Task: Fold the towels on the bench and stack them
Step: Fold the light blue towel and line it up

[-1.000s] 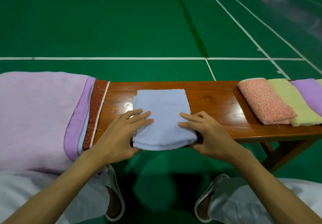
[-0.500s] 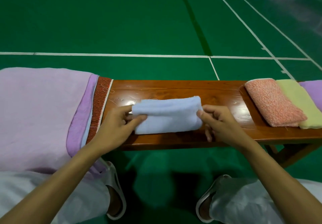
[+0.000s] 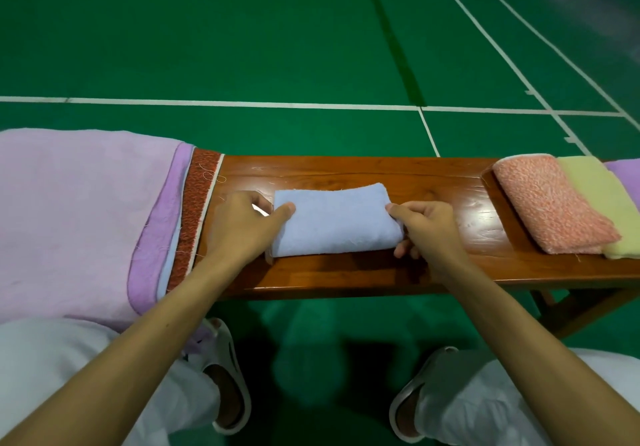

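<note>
The blue towel [image 3: 334, 225] was seen folded to a narrow band at the middle of the tabletop [image 3: 346, 274]. Left grip [image 3: 242, 225] was clamped on one short end, thumb on top; right grip [image 3: 427, 229] was pinched on the other. Judged light, soft, floppy, grippy terry: layers would likely spring open if released. Best taken at both short ends, all layers caught together. Folded pink towel [image 3: 550, 203] and yellow towel [image 3: 595, 199] were laid at the tabletop's right end; unfolded lilac pile [image 3: 79, 210] was draped over its left end.
</note>
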The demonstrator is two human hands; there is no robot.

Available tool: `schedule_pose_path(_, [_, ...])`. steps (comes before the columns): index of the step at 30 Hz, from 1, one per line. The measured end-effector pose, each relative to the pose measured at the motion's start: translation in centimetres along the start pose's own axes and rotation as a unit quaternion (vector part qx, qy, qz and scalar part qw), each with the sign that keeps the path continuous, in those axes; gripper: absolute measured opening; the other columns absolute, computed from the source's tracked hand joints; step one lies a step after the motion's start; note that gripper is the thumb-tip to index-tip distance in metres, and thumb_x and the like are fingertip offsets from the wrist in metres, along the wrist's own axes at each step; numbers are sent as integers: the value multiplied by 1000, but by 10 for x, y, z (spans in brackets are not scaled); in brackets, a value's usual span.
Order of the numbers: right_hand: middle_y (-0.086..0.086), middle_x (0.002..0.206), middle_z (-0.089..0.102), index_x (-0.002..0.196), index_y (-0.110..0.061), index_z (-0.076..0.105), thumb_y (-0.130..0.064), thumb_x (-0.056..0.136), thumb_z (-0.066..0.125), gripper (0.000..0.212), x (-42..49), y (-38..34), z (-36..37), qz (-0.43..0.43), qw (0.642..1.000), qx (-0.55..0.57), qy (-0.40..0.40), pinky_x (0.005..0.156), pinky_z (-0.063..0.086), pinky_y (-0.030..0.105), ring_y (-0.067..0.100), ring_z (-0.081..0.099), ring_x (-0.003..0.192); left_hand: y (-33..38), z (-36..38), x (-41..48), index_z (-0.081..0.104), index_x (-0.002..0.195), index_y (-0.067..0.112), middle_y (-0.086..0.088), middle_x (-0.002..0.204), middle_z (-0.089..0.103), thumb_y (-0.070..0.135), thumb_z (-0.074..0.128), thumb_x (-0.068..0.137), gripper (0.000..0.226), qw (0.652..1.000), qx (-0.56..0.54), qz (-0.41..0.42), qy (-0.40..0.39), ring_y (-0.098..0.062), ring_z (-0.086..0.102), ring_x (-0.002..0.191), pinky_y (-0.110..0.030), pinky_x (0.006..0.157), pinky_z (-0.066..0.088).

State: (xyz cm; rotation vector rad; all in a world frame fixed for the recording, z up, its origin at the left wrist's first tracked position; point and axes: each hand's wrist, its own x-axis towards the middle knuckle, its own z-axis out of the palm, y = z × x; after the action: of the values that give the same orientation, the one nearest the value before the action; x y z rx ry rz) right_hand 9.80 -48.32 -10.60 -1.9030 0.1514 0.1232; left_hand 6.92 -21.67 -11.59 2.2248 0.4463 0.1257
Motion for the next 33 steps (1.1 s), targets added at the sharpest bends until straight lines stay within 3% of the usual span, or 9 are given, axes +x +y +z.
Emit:
schedule_pose_path(4, [-3, 79, 75, 88, -20, 75, -37, 94, 69, 19, -7, -4, -11, -107, 983, -100, 106, 51, 51, 31, 14, 64, 54, 13, -7, -19, 61, 109, 18, 1, 105, 67, 58, 65, 92, 44, 978, 135, 106, 117, -21, 61, 97, -33, 73, 44])
schedule_pose_path(7, [-5, 90, 75, 104, -19, 74, -35, 91, 66, 21, -15, -3, -7, -274, 915, -226, 193, 64, 57, 38, 10, 66, 69, 21, -2, -32, 57, 131, 14, -6, 129, 60, 58, 47, 100, 55, 955, 160, 233, 94, -26, 53, 117, -43, 94, 48])
schedule_pose_path(9, [5, 118, 73, 123, -11, 70, -29, 93, 62, 36, -18, -2, 5, -357, 877, -282, 157, 83, 58, 39, 19, 68, 100, 24, 6, -40, 46, 151, 16, -6, 156, 46, 54, 37, 105, 61, 937, 192, 286, 57, -25, 38, 145, -44, 116, 36])
schedule_pose_path(12, [10, 157, 46, 149, -5, 48, -35, 104, 47, 55, -22, 1, 24, -416, 834, -362, 24, 120, 33, 44, 28, 37, 149, 29, 21, -51, 22, 164, 20, -3, 173, 13, 52, 23, 110, 63, 903, 260, 342, 9, -18, 1, 160, -43, 128, 12])
schedule_pose_path(14, [9, 167, 30, 158, -7, 34, -40, 108, 32, 60, -25, 7, 31, -403, 815, -414, -41, 127, 15, 49, 25, 16, 157, 23, 31, -54, 11, 165, 20, -2, 173, 4, 53, 11, 110, 64, 892, 298, 338, -23, -19, -7, 160, -46, 129, 6])
schedule_pose_path(18, [5, 170, 19, 162, -11, 24, -47, 109, 23, 64, -26, 31, 30, -370, 785, -489, -85, 127, 13, 54, 20, 6, 159, 1, 47, -56, 4, 165, 18, -6, 172, 2, 61, -7, 105, 75, 876, 372, 300, -65, -24, -8, 159, -54, 128, 9])
schedule_pose_path(24, [-4, 169, 25, 161, -18, 31, -51, 109, 22, 62, -17, 43, 15, -358, 836, -410, -72, 126, 21, 52, 12, 10, 158, -4, 49, -63, 16, 164, 10, -8, 172, 8, 58, 1, 105, 78, 909, 347, 225, -42, -24, 4, 160, -53, 126, 21])
schedule_pose_path(29, [-1, 164, 36, 156, -12, 42, -51, 105, 43, 64, -15, 46, 13, -361, 870, -327, -83, 121, 30, 55, 14, 19, 157, -7, 32, -65, 17, 165, 13, -7, 173, 9, 60, 2, 101, 80, 936, 286, 198, -59, -27, 16, 158, -47, 126, 24])
schedule_pose_path(33, [-6, 156, 46, 146, -21, 57, -41, 102, 47, 50, -14, 21, 9, -258, 944, -169, -120, 122, 31, 49, 10, 30, 151, -3, 12, -60, 51, 143, 11, -12, 148, 50, 61, 22, 103, 70, 968, 175, 179, 20, -30, 49, 131, -48, 107, 45])
